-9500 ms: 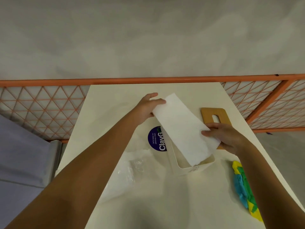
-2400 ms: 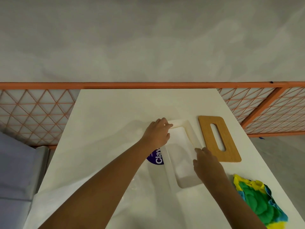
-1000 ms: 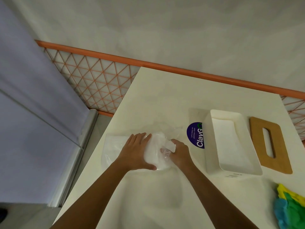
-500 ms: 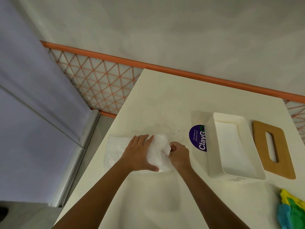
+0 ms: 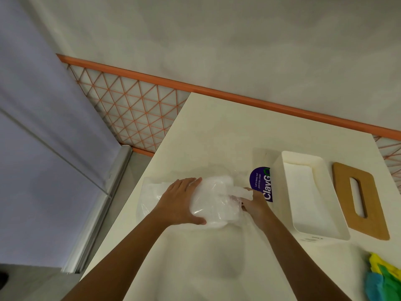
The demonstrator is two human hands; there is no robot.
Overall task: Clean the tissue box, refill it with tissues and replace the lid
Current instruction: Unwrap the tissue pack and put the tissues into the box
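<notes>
Both hands are on a crinkly clear plastic pack of tissues (image 5: pixel 213 203) that lies on the cream counter (image 5: pixel 217 137). The left hand (image 5: pixel 181 202) lies over the left side of the pack, with its fingers (image 5: pixel 191 183) spread wide and its thumb hooked under the near edge. The right hand (image 5: pixel 253 205) is at the right end of the pack. Its fingers are tucked into the loose plastic there, so most of them are hidden, and I cannot tell if they pinch the wrap or a tissue (they look curled in tight). More floppy plastic (image 5: pixel 147 196) sticks out to the left, behind the left hand, and it is hard to see where it ends because it is see-through.

Just right of the hands is a round purple sticker (image 5: pixel 261 184). Its right part is hidden behind the white tissue box (image 5: pixel 308 196), so the word on it is cut off. The box stands open on the counter, and a white layer lies flat inside it. The wooden lid (image 5: pixel 360 199) with a long slot lies flat just right of the box, not on it. A bright yellow, green and blue cloth (image 5: pixel 384 279) sits at the bottom right corner, cut off by the edge of the view.
</notes>
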